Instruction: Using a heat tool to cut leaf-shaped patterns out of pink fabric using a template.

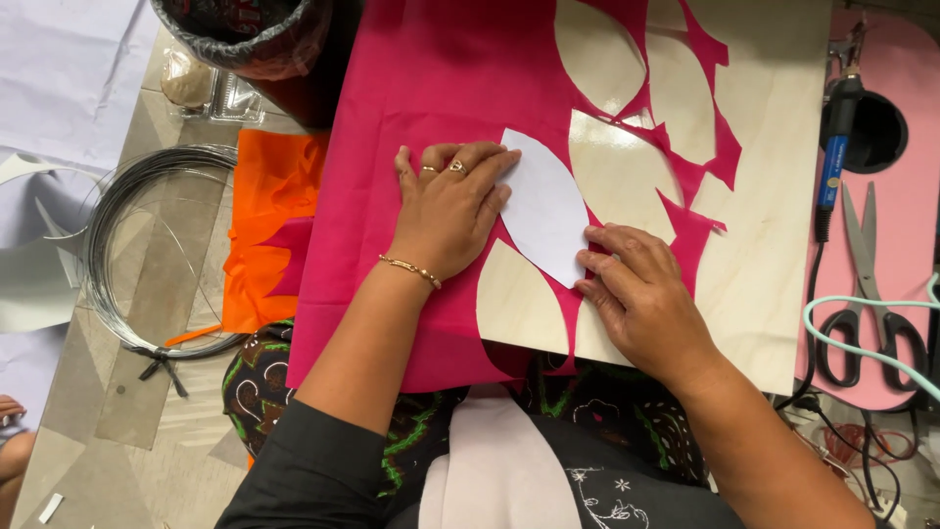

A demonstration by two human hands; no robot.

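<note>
The left hand point(448, 211) lies flat, fingers together and gripping nothing, pressing the left edge of a white leaf-shaped paper template point(544, 208) onto pink fabric point(431, 88) spread over a pale wooden board point(774, 245). The right hand point(641, 294), fingers loosely spread and also gripping nothing, presses the template's lower right edge with its fingertips. Leaf-shaped holes already cut in the fabric surround the template; black-handled scissors point(867, 284) lie well apart on the right, and a wire coil point(122, 245) lies on the left.
</note>
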